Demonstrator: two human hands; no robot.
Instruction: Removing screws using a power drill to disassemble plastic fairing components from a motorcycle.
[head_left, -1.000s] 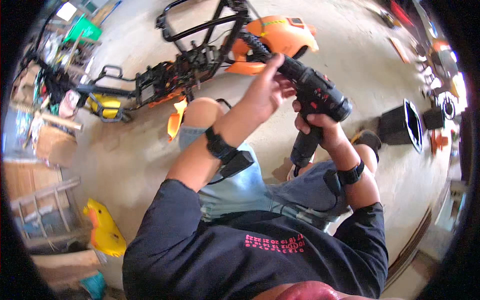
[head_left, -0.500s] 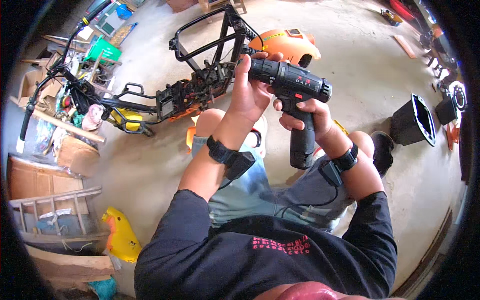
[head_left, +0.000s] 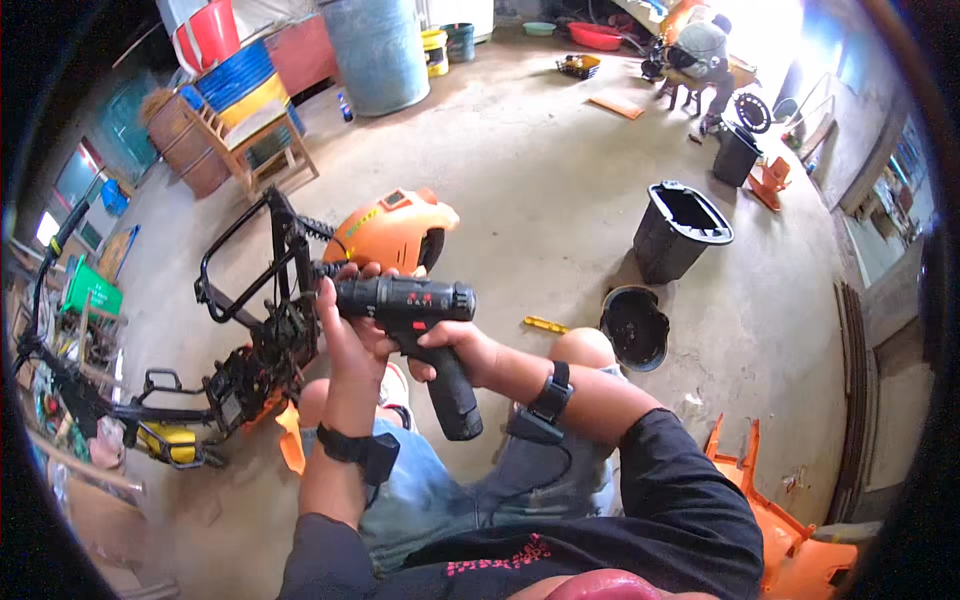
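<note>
A black cordless drill is held up in front of me, its chuck end pointing left. Around the front collar wraps my left hand, with the chuck mostly hidden by its fingers. My right hand grips the drill by the handle just below the body, near the red switch. Just beyond the drill lies an orange plastic body shell. The stripped black scooter frame, with its handlebars at far left, stands beside my left arm. No bit is visible at the chuck.
Two black bins stand at right, with a round black tub nearer and a yellow bar beside it. Orange panels lie near right. Barrels and a wooden chair stand far back. Another person sits far right.
My view has turned up and to the right, bringing in the barrels, seated person and orange panels. Both hands keep hold of the drill, whose handle now slants more to the right.
</note>
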